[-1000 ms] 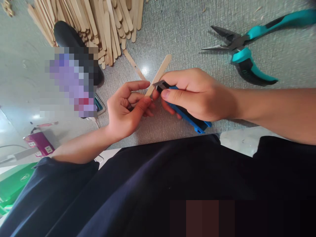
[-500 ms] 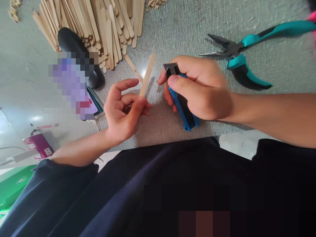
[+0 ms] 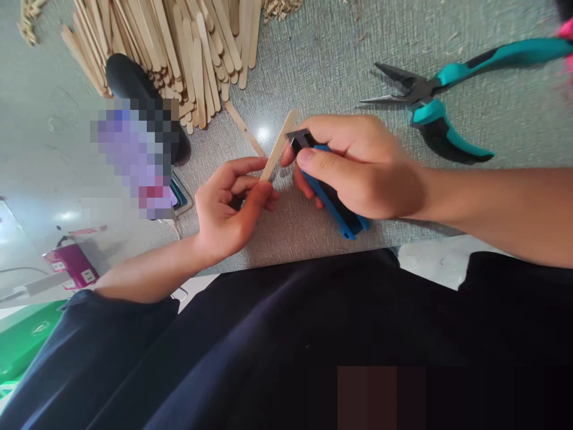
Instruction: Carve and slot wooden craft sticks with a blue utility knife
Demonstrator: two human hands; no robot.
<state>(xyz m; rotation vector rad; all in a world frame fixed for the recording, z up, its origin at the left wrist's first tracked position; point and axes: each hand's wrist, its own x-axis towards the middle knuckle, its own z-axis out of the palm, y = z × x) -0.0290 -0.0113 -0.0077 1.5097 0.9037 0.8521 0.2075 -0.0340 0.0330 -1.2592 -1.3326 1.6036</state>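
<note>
My left hand (image 3: 235,200) pinches a wooden craft stick (image 3: 278,146) near its lower end, between thumb and fingers. The stick slants up to the right. Wrapped around a blue and black utility knife (image 3: 333,200) is my right hand (image 3: 358,161), its thumb pressed on the tool near the blade. The dark blade (image 3: 299,136) points left and meets the stick's right edge below its rounded tip; whether it cuts in, I cannot tell. Another craft stick (image 3: 245,128) lies on the table behind my left hand.
A heap of craft sticks (image 3: 201,65) lies at the back left, with wood shavings (image 3: 282,7) beside it. Teal-handled needle-nose pliers (image 3: 423,92) lie open at the right. A phone (image 3: 129,158) and a black rounded object (image 3: 134,77) are at the left, near a purple power adapter (image 3: 74,266).
My right hand has brought the knife slightly left and down, so its blade now reaches the stick. My left hand has shifted a little right and down with the stick.
</note>
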